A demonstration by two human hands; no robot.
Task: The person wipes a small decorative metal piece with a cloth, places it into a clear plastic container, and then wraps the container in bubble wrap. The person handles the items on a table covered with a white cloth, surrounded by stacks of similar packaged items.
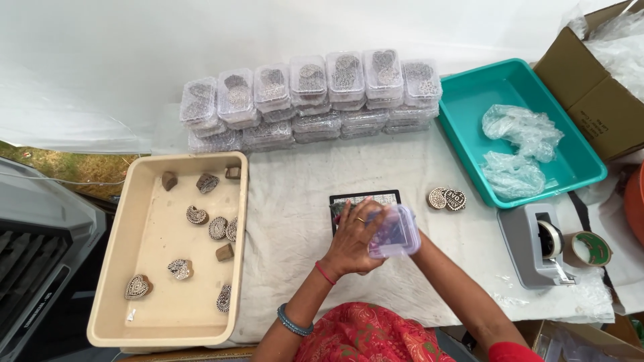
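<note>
A clear box (394, 232) sits above the cloth, pinched between left hand (353, 238) and right hand (mostly hidden behind it). Many filled boxes (312, 100) are stacked; several stamps (201, 218) remain in the tray (107, 268).

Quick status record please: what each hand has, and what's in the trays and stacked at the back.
left hand: over the clear plastic box, fingers on it
right hand: hidden behind the box
beige tray: loose carved wooden stamps
teal tray: crumpled plastic bags
back row: stacked clear boxes with stamps inside
right of the box: tape dispenser
</note>
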